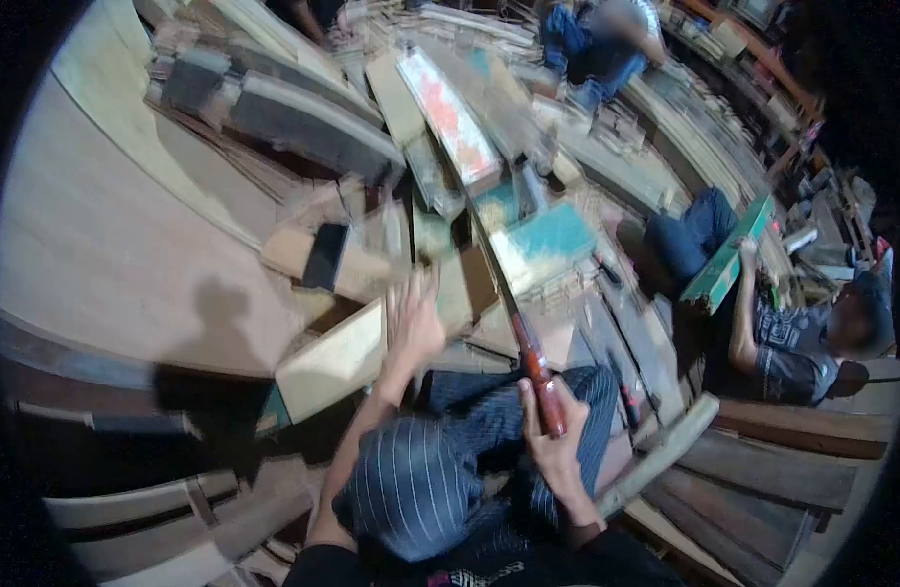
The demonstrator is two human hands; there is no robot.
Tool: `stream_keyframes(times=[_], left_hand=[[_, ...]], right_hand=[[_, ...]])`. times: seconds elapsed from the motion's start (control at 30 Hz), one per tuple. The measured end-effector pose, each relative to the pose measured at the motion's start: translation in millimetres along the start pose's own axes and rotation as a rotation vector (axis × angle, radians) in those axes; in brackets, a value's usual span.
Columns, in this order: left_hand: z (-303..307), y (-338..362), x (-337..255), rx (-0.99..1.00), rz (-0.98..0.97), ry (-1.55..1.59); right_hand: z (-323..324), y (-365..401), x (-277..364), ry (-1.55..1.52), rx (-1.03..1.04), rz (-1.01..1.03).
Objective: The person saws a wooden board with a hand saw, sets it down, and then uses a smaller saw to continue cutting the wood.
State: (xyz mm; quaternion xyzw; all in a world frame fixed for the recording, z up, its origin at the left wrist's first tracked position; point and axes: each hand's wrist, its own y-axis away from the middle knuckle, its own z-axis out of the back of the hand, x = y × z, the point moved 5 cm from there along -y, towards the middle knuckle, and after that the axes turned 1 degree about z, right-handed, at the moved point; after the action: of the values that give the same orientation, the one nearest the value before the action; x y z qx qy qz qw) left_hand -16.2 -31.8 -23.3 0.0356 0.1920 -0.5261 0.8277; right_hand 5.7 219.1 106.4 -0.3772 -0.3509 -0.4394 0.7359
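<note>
My right hand is wrapped round the red-brown handle of a long, narrow tool. Its thin dark blade points away from me over the wood pieces, up towards a white board with red patches. My left hand has its fingers stretched out, at the end of a pale wooden block. A dark phone-like slab lies on wood just beyond that block. Right of the blade sits a block with a teal painted face. My pinstriped knees frame the lower middle.
A large curved pale wooden panel fills the left side. At right, a seated person holds a green-painted beam; another person sits at the back. Slim tools, one red-handled, lie by my right knee. Planks surround me.
</note>
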Motion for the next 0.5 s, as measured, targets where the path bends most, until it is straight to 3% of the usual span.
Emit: stream_keyframes(times=[0.03, 0.07, 0.17, 0.27, 0.37, 0.4, 0.43, 0.47, 0.5], left_hand=[[-11.0, -2.8, 4.7, -0.051, -0.01, -0.053], [11.9, -3.4, -6.2, 0.055, 0.055, 0.081], [24.3, 0.2, -11.1, 0.027, 0.009, 0.16], [20.5, -0.1, -7.5, 0.022, 0.005, 0.189], [20.4, -2.3, -7.4, 0.024, -0.019, 0.201], [19.9, -2.2, -6.2, 0.033, -0.024, 0.204], [19.6, -2.1, -5.4, 0.04, -0.023, 0.195], [19.8, -2.2, -5.2, 0.047, -0.024, 0.185], [20.4, -2.3, -5.4, 0.053, -0.028, 0.174]], right_hand=[[9.6, 13.2, 1.1, 0.032, 0.037, -0.029], [24.9, 27.6, 11.3, 0.117, 0.092, -0.068], [67.7, 96.5, -21.0, 0.317, 0.071, -0.024], [89.2, 122.4, -25.6, 0.414, 0.115, 0.136], [79.2, 107.0, -31.4, 0.474, 0.042, 0.149], [70.6, 96.6, -45.7, 0.369, 0.076, 0.031], [56.6, 75.7, -36.9, 0.456, 0.121, 0.132], [41.1, 55.6, -43.0, 0.242, 0.083, 0.013], [27.4, 34.0, -39.3, 0.338, 0.109, 0.173]])
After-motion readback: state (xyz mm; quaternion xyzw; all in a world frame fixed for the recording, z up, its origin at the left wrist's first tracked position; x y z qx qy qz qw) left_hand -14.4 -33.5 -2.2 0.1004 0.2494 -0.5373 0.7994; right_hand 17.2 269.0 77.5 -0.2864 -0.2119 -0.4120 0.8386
